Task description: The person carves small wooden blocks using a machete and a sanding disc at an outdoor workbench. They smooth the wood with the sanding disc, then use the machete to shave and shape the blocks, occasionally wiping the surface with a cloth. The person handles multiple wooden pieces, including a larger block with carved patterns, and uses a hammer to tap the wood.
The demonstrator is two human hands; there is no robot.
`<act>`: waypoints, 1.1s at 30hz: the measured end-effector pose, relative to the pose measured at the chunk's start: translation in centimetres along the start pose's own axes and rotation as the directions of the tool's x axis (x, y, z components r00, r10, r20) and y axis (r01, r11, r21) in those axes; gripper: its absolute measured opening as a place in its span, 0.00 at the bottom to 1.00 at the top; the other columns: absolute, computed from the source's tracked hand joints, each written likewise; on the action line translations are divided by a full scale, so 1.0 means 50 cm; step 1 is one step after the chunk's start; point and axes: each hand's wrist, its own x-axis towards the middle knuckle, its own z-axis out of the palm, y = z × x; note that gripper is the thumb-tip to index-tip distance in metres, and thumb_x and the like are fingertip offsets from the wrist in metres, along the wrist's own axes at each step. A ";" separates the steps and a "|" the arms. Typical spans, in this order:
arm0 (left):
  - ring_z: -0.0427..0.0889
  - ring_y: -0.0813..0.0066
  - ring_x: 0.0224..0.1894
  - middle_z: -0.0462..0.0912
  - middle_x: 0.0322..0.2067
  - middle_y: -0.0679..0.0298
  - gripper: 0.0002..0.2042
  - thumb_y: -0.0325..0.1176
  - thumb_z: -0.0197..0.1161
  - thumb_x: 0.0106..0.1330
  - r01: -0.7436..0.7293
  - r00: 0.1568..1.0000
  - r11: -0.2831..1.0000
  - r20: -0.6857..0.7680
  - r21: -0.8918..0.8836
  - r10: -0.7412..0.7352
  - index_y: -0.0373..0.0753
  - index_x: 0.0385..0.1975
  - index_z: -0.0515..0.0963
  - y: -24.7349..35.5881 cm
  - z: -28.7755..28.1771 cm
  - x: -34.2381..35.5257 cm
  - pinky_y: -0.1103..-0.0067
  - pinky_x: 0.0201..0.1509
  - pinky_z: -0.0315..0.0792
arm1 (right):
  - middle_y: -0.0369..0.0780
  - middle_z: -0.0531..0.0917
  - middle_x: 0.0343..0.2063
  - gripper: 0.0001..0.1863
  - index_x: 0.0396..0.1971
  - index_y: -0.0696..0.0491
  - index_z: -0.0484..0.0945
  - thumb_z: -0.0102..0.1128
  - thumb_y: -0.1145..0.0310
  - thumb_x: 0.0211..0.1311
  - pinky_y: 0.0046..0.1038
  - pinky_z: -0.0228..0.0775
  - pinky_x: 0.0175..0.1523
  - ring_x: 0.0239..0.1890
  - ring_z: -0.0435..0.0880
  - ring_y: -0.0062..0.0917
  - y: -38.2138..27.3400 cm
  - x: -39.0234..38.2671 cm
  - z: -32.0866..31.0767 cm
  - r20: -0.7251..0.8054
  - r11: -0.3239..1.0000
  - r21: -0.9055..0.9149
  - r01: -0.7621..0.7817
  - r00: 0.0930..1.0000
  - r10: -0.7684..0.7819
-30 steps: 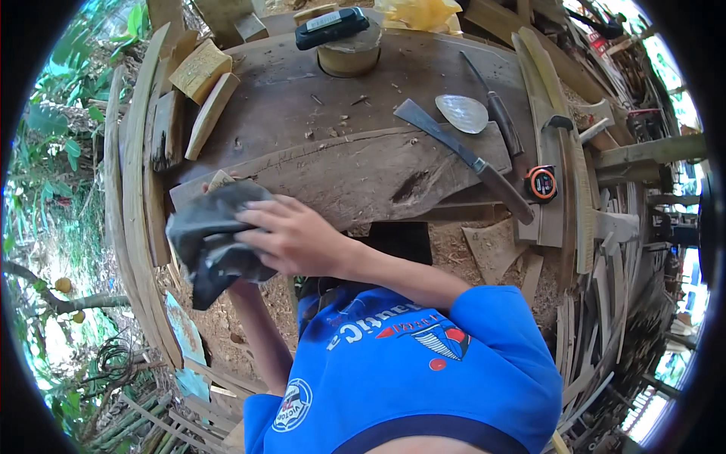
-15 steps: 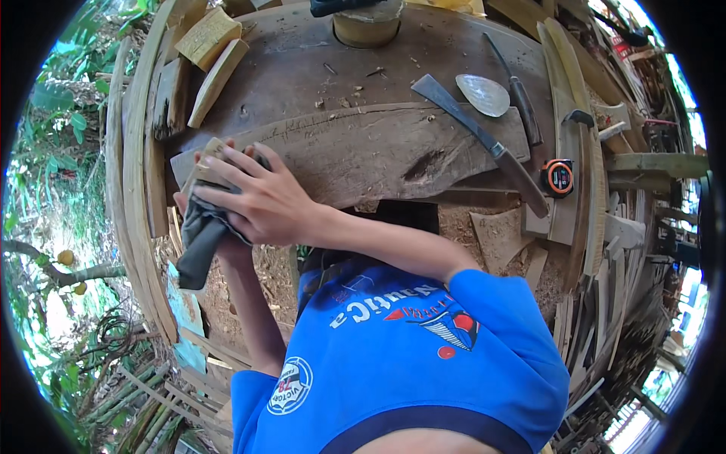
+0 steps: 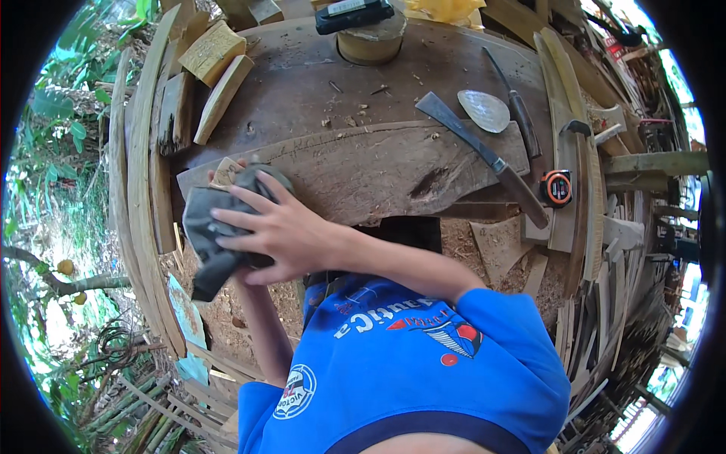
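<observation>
A dark grey cloth is bunched over a small pale wooden piece, whose top end pokes out above it. My right hand lies across the cloth with fingers spread, pressing it against the piece. Beneath the cloth, my left hand grips the wooden piece; only fingertips show beside its top, and the rest is covered. Both hands are over the left end of a long, rough-edged plank. On the plank's right part rests a broad-bladed knife with a wooden handle.
Past the plank are a whitish oval dish-like piece, a thin-bladed tool and an orange-black tape measure. A round wooden block carries a black device. Wood offcuts stand at the far left of the worktable.
My right hand has slid down and slightly right over the cloth, its fingers more spread. The cloth now covers more of the wooden piece. The whole view has shifted slightly.
</observation>
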 end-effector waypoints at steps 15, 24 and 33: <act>0.76 0.64 0.45 0.73 0.47 0.57 0.26 0.50 0.53 0.61 0.338 0.629 0.563 -0.626 0.755 0.462 0.35 0.52 0.68 0.223 0.047 -0.031 0.70 0.48 0.74 | 0.40 0.78 0.44 0.25 0.36 0.46 0.82 0.52 0.85 0.35 0.32 0.69 0.50 0.47 0.76 0.35 0.107 -0.130 -0.208 -0.458 0.770 -0.346 -0.537 0.812 0.361; 0.75 0.63 0.47 0.74 0.48 0.58 0.20 0.42 0.53 0.63 0.258 0.598 0.760 -0.717 0.596 0.359 0.34 0.50 0.69 0.161 0.043 -0.078 0.69 0.53 0.69 | 0.43 0.79 0.43 0.15 0.34 0.54 0.80 0.55 0.78 0.40 0.35 0.66 0.52 0.50 0.74 0.39 0.045 -0.078 -0.195 -0.183 0.959 0.193 -0.208 0.953 0.243; 0.78 0.65 0.43 0.79 0.43 0.59 0.17 0.37 0.51 0.60 0.236 0.671 0.829 -0.703 0.506 0.238 0.34 0.46 0.73 0.192 0.046 -0.258 0.71 0.50 0.72 | 0.45 0.79 0.41 0.17 0.41 0.54 0.77 0.52 0.78 0.48 0.36 0.65 0.54 0.47 0.76 0.42 0.014 -0.050 -0.135 0.310 0.640 0.694 -0.330 0.939 0.149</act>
